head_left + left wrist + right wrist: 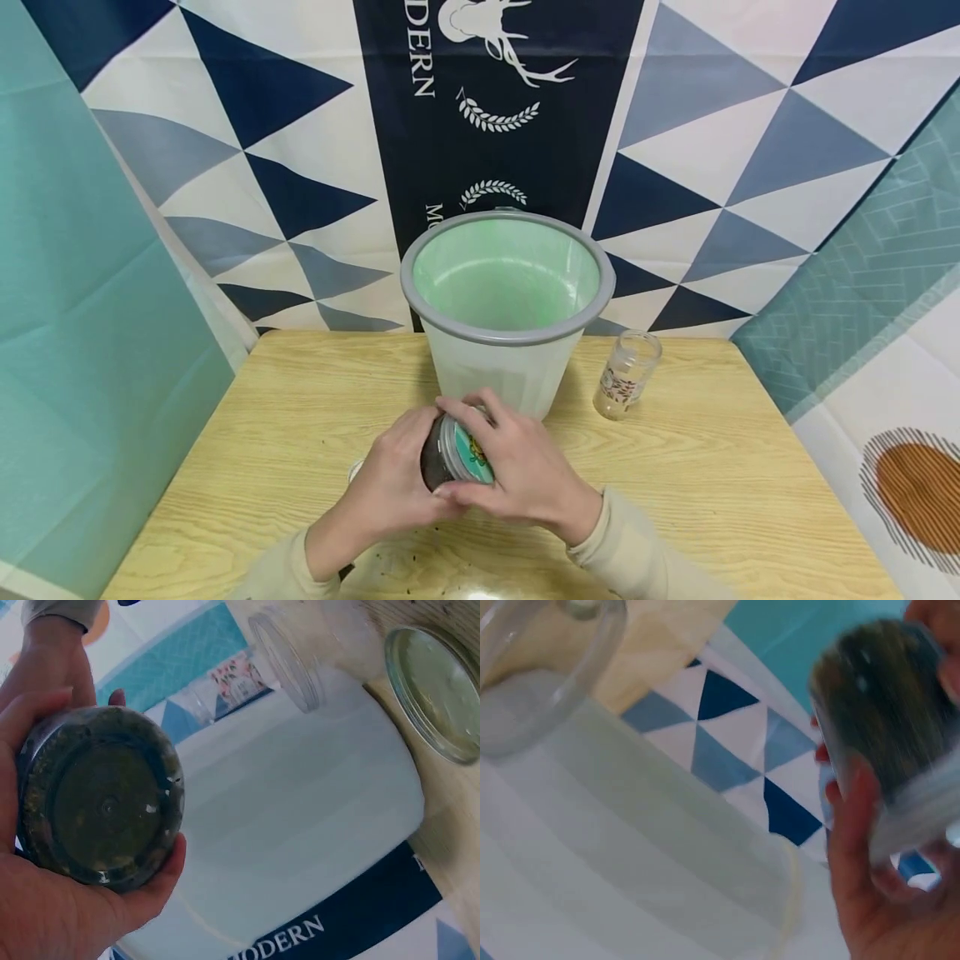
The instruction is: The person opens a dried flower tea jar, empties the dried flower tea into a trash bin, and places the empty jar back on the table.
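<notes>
Two pale sleeves [288, 571] reach in over the near side of the tabletop [720, 483], and at their ends both hands are busy with one jar [434, 458]. It's held up off the wood, around the middle of the tabletop and in front of the bucket [498, 375], tipped so the teal-topped lid [476, 457] faces right. The left hand [386, 483] has its grip curled round the dark body; in the left wrist view the base shows, round and full of something dark. The right hand [528, 467] grips the lid end, fingers over the far side of the rim and thumb underneath.

I'd judge the jar stiff, fairly weighty with that much inside, and smooth enough to slip in damp fingers. Whether it's glass or plastic I can't tell, so I'd treat it as breakable. The best hold looks to be a full palm round the body, low down, with the other hand's fingers spread about the lid's edge.

The bucket stands at the middle of the far edge, and a printed glass [627, 375] stands towards the far right corner. Just beside the left hand a clear rim [356, 470] peeks out, mostly hidden.
</notes>
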{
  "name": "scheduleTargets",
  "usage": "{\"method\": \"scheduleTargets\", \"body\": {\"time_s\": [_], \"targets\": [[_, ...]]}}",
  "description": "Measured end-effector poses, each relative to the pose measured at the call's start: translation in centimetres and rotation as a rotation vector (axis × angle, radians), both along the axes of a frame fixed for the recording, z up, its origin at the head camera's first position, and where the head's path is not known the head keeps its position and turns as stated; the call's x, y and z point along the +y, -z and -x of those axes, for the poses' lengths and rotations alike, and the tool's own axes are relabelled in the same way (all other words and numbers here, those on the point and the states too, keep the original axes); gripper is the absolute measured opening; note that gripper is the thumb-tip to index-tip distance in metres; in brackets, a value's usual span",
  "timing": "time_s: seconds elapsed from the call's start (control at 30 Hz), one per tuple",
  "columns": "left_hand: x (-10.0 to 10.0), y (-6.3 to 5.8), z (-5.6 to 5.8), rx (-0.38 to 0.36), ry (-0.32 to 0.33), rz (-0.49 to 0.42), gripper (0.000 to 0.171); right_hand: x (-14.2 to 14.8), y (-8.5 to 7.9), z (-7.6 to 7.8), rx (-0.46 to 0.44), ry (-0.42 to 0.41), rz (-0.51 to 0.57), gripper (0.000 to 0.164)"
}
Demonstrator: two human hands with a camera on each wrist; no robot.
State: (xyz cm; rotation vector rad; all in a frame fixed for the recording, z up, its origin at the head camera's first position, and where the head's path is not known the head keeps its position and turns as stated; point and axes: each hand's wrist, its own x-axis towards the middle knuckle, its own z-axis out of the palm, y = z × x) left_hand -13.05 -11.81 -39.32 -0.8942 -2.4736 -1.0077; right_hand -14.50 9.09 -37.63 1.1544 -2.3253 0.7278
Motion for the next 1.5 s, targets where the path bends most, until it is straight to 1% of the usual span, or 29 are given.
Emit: {"method": "scheduleTargets", "body": {"time_s": [0.07, 0.13, 0.2, 0.27, 0.4, 0.5, 0.6, 0.7, 0.83, 0.97, 1.1, 1.23, 1.37, 1.43, 1.5], "targets": [[0.4, -0.1, -0.1, -0.024, 0.012, 0.002, 0.096, 0.2, 0.2, -0.2, 0.013, 0.016, 0.035, 0.071], [0.7, -0.1, -0.1, -0.064, 0.031, -0.007, 0.103, 0.5, 0.1, -0.2, 0.029, 0.019, 0.069, 0.065], [0.9, 0.0, -0.1, -0.106, 0.053, -0.018, 0.108, 0.9, 0.0, -0.2, 0.045, 0.018, 0.086, 0.061], [1.0, 0.1, 0.0, -0.122, 0.070, -0.023, 0.109, 1.3, 0.0, -0.2, 0.052, 0.017, 0.093, 0.059], [1.6, 0.7, 0.3, -0.116, 0.082, -0.040, 0.103, 1.7, 0.3, -0.3, 0.016, 0.038, 0.098, 0.050], [2.3, 1.3, 0.3, -0.113, 0.081, -0.046, 0.100, 2.0, 1.0, -0.4, -0.024, 0.080, 0.093, 0.045], [3.0, 1.7, 0.3, -0.115, 0.084, -0.031, 0.098, 2.3, 1.8, -0.6, -0.058, 0.112, 0.093, 0.042], [3.5, 2.1, 0.2, -0.118, 0.091, -0.007, 0.095, 2.6, 2.6, -0.8, -0.079, 0.123, 0.108, 0.039], [3.7, 2.4, 0.3, -0.143, 0.122, 0.015, 0.089, 2.9, 3.3, -0.9, -0.076, 0.131, 0.139, 0.033], [3.6, 2.7, 0.6, -0.154, 0.156, 0.029, 0.087, 2.9, 3.8, -0.9, -0.053, 0.148, 0.167, 0.029], [3.4, 2.8, 1.0, -0.122, 0.179, 0.055, 0.088, 2.9, 4.2, -0.9, -0.018, 0.143, 0.189, 0.032], [3.5, 2.4, 1.0, -0.044, 0.207, 0.099, 0.090, 3.2, 4.5, -1.2, 0.053, 0.108, 0.204, 0.037], [3.7, 1.9, 1.1, 0.035, 0.216, 0.138, 0.091, 3.5, 4.2, -1.2, 0.122, 0.084, 0.215, 0.045], [3.7, 1.7, 1.2, 0.047, 0.217, 0.150, 0.091, 3.5, 4.1, -1.1, 0.156, 0.079, 0.211, 0.050], [3.6, 1.6, 1.3, 0.018, 0.246, 0.139, 0.088, 3.6, 4.0, -0.9, 0.198, 0.059, 0.198, 0.054]]}}
